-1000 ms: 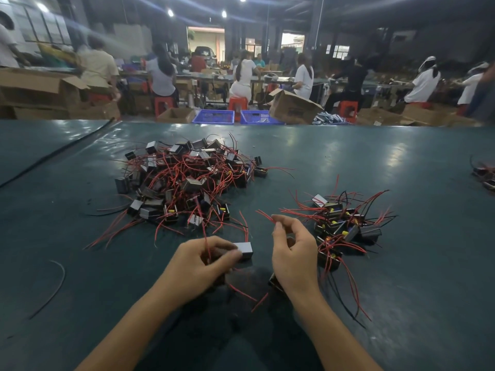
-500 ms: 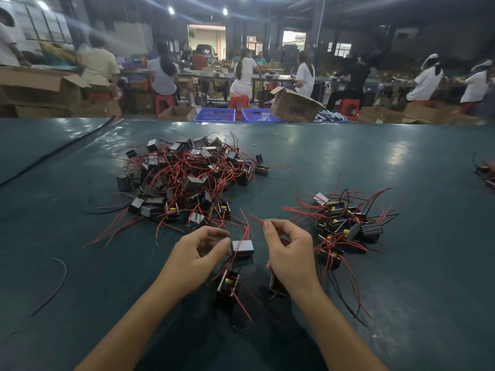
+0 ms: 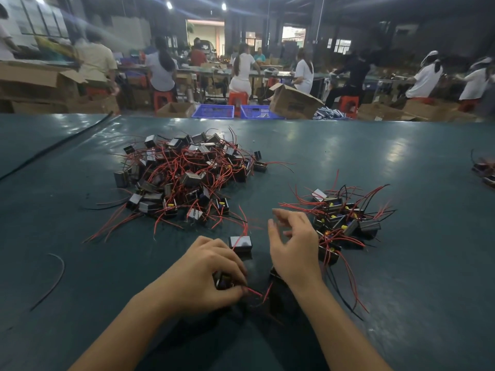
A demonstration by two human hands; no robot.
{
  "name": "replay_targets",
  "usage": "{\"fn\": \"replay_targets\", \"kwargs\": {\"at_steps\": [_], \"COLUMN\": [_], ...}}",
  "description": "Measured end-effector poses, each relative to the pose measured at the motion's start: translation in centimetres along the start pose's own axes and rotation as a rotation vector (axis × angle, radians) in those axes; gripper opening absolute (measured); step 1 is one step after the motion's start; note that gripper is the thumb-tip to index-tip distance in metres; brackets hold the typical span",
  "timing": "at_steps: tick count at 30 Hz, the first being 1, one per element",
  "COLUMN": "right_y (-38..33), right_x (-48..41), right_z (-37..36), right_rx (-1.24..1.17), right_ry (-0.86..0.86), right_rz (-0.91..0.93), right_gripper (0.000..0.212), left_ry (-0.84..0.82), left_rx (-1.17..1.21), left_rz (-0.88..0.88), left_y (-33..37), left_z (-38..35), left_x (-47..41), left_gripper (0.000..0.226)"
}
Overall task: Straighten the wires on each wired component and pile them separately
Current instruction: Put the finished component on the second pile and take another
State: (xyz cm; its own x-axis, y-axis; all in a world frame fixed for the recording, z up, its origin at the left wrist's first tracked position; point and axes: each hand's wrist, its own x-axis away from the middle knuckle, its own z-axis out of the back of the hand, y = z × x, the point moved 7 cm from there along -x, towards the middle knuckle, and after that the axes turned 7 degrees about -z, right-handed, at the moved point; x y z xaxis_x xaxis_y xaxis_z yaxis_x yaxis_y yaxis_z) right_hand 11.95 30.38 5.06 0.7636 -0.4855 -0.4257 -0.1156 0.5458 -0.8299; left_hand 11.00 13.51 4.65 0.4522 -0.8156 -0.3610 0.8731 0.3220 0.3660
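Best to pin the component (image 3: pixel 223 281) steady and draw its red wire (image 3: pixel 254 292) through pinched fingertips, root to tip, without yanking. The left hand (image 3: pixel 206 274) curls tight round that component, low on the teal table (image 3: pixel 401 170). The right hand (image 3: pixel 293 247) hovers, fingers loosely spread, gripping nothing, just beside the sorted pile (image 3: pixel 345 218). The tangled heap (image 3: pixel 187 178) lies beyond.
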Motion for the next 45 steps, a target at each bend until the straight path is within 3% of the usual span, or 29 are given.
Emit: {"fn": "replay_targets", "kwargs": {"at_steps": [3, 7, 10, 14, 20, 23, 26, 31, 34, 45], "right_y": [-1.3, -2.1, -2.5, -2.0, -0.9, -1.5, -0.9, -0.7, -1.2, -0.7], "right_x": [0.0, 0.9, 1.9, 1.5, 1.9, 1.5, 0.6, 0.2, 0.6, 1.0], "right_z": [0.5, -1.3, -2.3, -1.9, -3.1, -2.6, -1.8, -1.2, -1.7, -2.7], "right_rx": [-0.008, -0.187, -0.176, -0.135, 0.015, -0.016, -0.079, -0.177, -0.181, -0.315], "right_ry": [-0.009, -0.363, -0.499, -0.447, -0.565, -0.480, -0.365, -0.322, -0.390, -0.472], "right_rz": [0.096, 0.093, 0.119, 0.130, 0.072, 0.134, 0.052, -0.054, -0.064, -0.206], "right_gripper": [0.018, 0.018, 0.018, 0.011, 0.013, 0.008, 0.015, 0.015, 0.015, 0.016], "left_ry": [0.101, 0.268, 0.315, 0.404, 0.440, 0.453, 0.494, 0.563, 0.586, 0.468], "left_rx": [-0.050, 0.013, 0.065, 0.162, 0.414, 0.560, 0.625, 0.609, 0.602, 0.690], "left_rz": [0.019, 0.107, 0.157, 0.228, 0.351, 0.404, 0.416, 0.401, 0.389, 0.402], "left_y": [-0.8, -1.5, -2.0, -2.5, -3.3, -3.8, -4.2, -3.8, -3.7, -3.6], "left_z": [1.2, 2.8, 3.2, 3.7, 3.3, 3.1, 3.2, 3.6, 3.6, 2.3], "left_x": [0.1, 0.3, 0.6, 0.8, 1.0, 1.1, 1.2, 1.2, 1.1, 0.7], "left_gripper": [0.018, 0.022, 0.016, 0.010, 0.012, 0.011, 0.008, 0.018, 0.007, 0.013]}}
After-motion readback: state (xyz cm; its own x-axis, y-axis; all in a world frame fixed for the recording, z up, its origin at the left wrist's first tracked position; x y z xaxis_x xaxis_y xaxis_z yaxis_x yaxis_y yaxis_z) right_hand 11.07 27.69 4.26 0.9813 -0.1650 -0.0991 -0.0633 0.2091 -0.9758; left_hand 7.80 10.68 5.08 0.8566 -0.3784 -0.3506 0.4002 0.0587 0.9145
